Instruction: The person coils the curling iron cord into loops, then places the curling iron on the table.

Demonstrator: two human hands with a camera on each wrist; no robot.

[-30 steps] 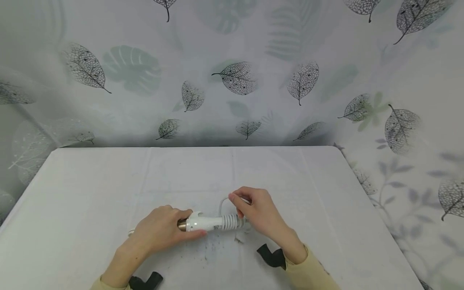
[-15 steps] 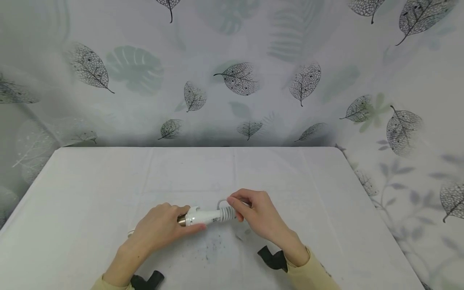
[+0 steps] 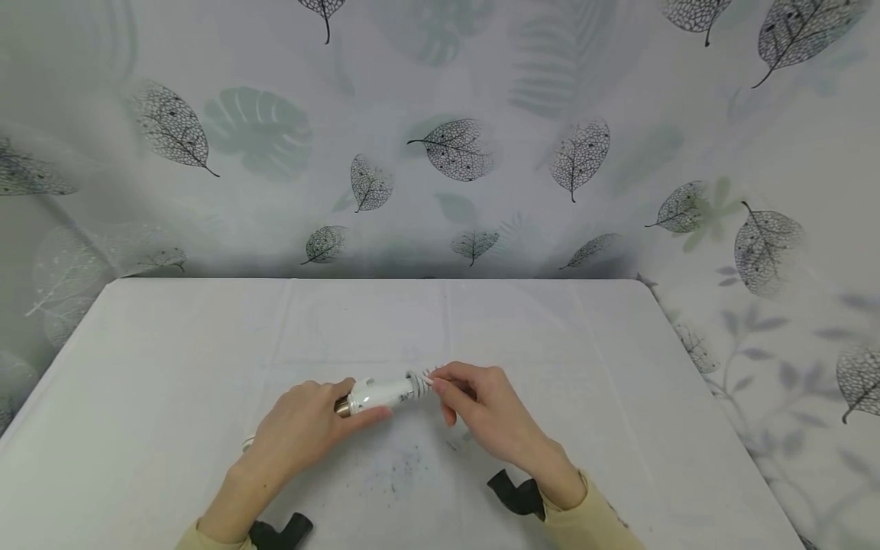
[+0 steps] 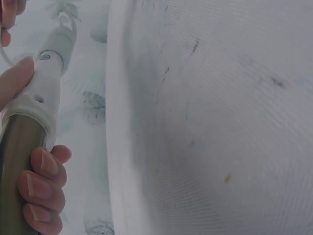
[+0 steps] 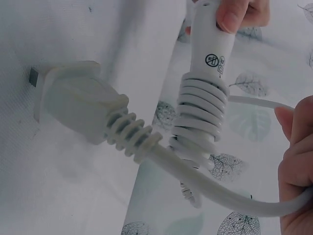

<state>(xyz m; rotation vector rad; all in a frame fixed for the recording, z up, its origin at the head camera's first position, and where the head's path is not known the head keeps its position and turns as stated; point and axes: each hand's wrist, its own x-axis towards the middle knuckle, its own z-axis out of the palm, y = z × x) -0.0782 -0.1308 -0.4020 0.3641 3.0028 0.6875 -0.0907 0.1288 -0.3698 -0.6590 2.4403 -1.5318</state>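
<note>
My left hand (image 3: 305, 428) grips a white curling iron (image 3: 381, 393) around its brown-gold metal barrel (image 4: 19, 161), with the thumb along the white handle. The handle end points right and tilts up off the table. White cord (image 5: 200, 107) is wound in several loops around the handle's lower end. My right hand (image 3: 491, 409), just right of the handle, pinches the cord between thumb and fingers. In the right wrist view, the cord's plug (image 5: 80, 100) hangs from the right hand's side, close to the camera.
A white cloth covers the table (image 3: 206, 328), with small dark specks (image 3: 402, 470) below the curling iron. Behind and to the right hangs a leaf-patterned curtain (image 3: 440, 206). Black straps (image 3: 517, 495) sit at both wrists by the sleeves.
The curling iron's handle end has risen and swung away from me. The length of cord between the coil and my right hand has shortened, while both hands have stayed nearly in place.
</note>
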